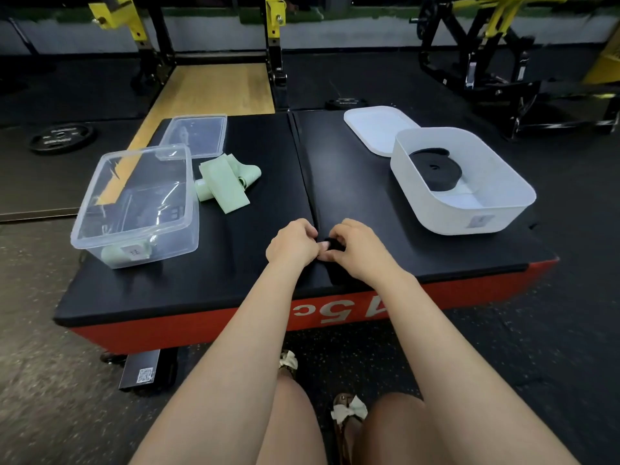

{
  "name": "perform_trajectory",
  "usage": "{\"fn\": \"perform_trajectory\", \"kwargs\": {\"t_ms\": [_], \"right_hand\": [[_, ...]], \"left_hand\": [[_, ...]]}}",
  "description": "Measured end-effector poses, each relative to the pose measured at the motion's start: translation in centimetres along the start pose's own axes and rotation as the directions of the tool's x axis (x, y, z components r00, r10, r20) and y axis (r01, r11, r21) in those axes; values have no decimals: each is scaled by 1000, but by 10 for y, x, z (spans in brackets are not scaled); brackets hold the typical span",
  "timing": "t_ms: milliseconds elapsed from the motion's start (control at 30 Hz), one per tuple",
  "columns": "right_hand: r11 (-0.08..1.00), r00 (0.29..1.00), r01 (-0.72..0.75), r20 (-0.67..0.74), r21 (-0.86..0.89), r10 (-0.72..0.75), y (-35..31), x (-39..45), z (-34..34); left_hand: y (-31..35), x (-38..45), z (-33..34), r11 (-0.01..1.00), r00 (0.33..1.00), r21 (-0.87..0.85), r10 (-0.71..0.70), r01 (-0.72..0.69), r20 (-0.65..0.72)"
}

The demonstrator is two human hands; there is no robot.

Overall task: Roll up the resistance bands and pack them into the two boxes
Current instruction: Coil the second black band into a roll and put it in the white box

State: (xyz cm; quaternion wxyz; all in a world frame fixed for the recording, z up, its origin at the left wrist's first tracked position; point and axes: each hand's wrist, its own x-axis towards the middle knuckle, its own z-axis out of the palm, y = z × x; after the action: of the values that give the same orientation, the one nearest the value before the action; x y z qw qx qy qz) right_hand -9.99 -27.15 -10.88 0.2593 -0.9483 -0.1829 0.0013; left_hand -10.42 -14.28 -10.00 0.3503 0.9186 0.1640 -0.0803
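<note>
Hands: left hand [292, 245] and right hand [355, 248] both pinch black band [332, 245] at near edge of black pad [255, 270]
White box [469, 209]: coiled black band [436, 167] inside
Clear box [134, 209]: far left
Green bands [224, 184]: loose beside clear box

A single head-worn wide-angle view looks forward and steeply down from above the near edge of the black-topped platform [335, 169]. The platform fills the middle of the frame, close by; gym racks [161, 38] lie beyond its far edge, the person's legs below its near edge.
</note>
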Motion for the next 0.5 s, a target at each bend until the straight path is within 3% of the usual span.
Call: {"fn": "perform_trajectory", "kwargs": {"t_ms": [200, 500], "right_hand": [[998, 997, 61, 55, -10, -60, 0, 3, -5], [995, 989, 98, 110, -6, -97, 3, 4, -7]], "left_hand": [[0, -1, -3, 997, 996, 18, 81, -81, -24], [1, -8, 2, 999, 994, -7, 37, -38, -106]]}}
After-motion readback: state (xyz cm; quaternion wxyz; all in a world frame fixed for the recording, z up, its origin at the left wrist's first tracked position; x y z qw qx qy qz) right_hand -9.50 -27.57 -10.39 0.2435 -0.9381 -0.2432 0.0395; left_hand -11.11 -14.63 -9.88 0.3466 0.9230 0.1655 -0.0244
